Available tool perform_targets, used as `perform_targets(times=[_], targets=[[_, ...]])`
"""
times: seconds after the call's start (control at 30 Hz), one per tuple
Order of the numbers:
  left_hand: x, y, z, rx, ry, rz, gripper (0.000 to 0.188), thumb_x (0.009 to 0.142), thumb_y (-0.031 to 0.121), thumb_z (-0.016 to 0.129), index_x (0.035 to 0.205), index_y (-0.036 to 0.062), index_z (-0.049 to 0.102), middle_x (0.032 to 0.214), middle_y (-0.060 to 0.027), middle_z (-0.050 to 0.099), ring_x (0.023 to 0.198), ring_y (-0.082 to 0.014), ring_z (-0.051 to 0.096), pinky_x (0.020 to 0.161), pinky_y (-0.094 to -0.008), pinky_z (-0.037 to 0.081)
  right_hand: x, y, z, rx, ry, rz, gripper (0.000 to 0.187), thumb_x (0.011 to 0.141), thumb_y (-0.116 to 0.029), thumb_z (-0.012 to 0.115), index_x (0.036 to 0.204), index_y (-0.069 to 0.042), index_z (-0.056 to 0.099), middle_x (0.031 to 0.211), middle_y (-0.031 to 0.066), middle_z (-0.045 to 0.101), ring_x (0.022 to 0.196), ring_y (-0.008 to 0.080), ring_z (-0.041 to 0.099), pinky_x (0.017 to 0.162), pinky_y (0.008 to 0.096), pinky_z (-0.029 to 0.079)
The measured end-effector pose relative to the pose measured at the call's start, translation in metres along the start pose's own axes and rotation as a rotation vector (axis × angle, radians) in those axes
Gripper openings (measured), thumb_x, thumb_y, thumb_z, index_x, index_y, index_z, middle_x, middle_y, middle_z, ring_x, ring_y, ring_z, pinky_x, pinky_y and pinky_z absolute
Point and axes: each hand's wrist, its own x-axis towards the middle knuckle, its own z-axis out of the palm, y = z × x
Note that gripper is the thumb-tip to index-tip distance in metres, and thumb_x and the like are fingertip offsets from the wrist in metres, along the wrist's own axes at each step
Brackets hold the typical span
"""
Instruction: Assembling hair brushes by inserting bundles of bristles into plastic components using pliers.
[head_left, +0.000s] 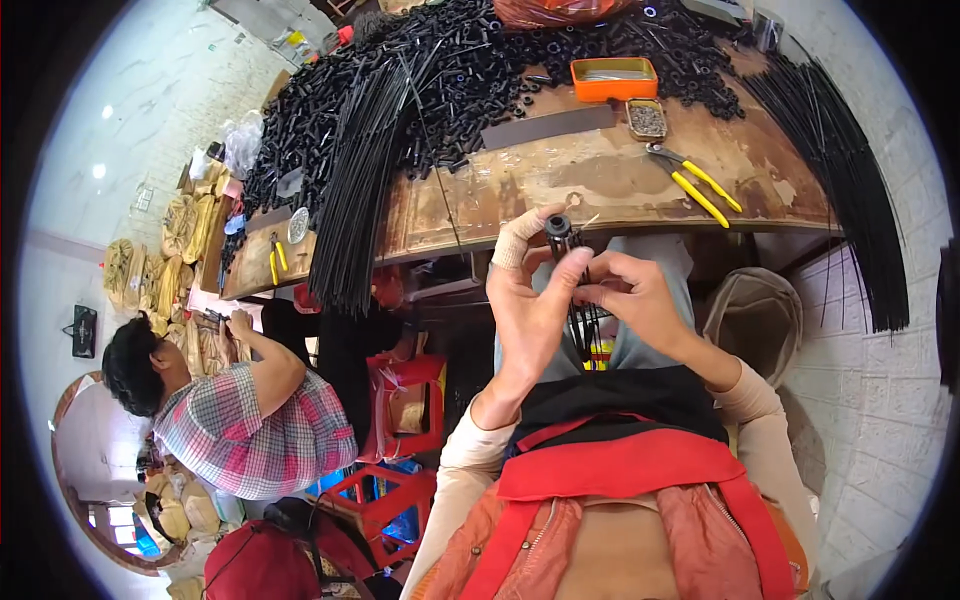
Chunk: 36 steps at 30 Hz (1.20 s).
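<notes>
My left hand [530, 310] is closed around a black tubular part [558, 228], held upright just past the table's front edge, its round hollow end facing up. Tape-like wrapping covers one of the left fingers. Several thin black rods [588, 335] hang below the part, between my hands. Close on its right side, my right hand [637, 297] has thumb and fingers pinched together; what lies between those fingertips is too small to make out. A short, pale, thin piece [590, 221] sticks out beside the top of the part.
On the wooden table [430, 215] lie yellow-handled pliers [700, 188], an orange box [614, 80], a small dish of metal bits [646, 119] and heaped black parts [450, 70]. Bundles of black rods [355, 200] overhang its edge. A co-worker [250, 420] sits at left.
</notes>
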Motion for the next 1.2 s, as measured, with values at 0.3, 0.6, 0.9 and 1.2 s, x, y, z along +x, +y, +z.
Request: perform_targets(times=[0.3, 0.6, 0.9, 1.2], targets=[[0.004, -0.004, -0.022, -0.220, 0.004, -0.070, 0.032, 0.080, -0.007, 0.071, 0.110, 0.0014, 0.062, 0.102, -0.0037, 0.062, 0.092, -0.0106, 0.058, 0.082, -0.0258, 0.050, 0.004, 0.006, 0.016, 0.008, 0.007, -0.041, 0.011, 0.083, -0.001, 0.071, 0.091, 0.004, 0.065, 0.083, 0.0059, 0.069, 0.081, 0.0089, 0.065, 0.072, 0.0239, 0.053], [0.013, -0.008, -0.033, -0.255, -0.171, -0.108, 0.027, 0.091, 0.010, 0.065, 0.115, -0.0024, 0.061, 0.095, -0.0107, 0.066, 0.090, -0.0190, 0.065, 0.086, -0.0319, 0.051, 0.005, 0.009, 0.017, 0.026, 0.042, 0.020, 0.010, 0.082, -0.002, 0.071, 0.087, 0.004, 0.065, 0.083, 0.0072, 0.069, 0.079, 0.0087, 0.065, 0.071, 0.0232, 0.052], [0.020, -0.028, -0.043, -0.391, -0.213, -0.129, 0.037, 0.089, 0.007, 0.067, 0.124, 0.0015, 0.055, 0.093, -0.0092, 0.066, 0.085, -0.0157, 0.064, 0.081, -0.0292, 0.050, 0.002, 0.029, 0.017, 0.032, 0.034, 0.129, 0.013, 0.085, -0.007, 0.071, 0.080, 0.002, 0.063, 0.072, 0.0042, 0.065, 0.067, 0.0064, 0.060, 0.061, 0.0217, 0.048], [0.023, -0.031, -0.044, -0.442, -0.238, -0.196, 0.027, 0.088, 0.008, 0.069, 0.111, 0.0008, 0.059, 0.091, -0.0086, 0.066, 0.084, -0.0155, 0.063, 0.080, -0.0302, 0.051, -0.007, 0.039, 0.027, -0.154, 0.069, -0.043, 0.020, 0.089, -0.015, 0.068, 0.079, 0.000, 0.061, 0.068, 0.0030, 0.062, 0.061, 0.0050, 0.054, 0.055, 0.0236, 0.043]])
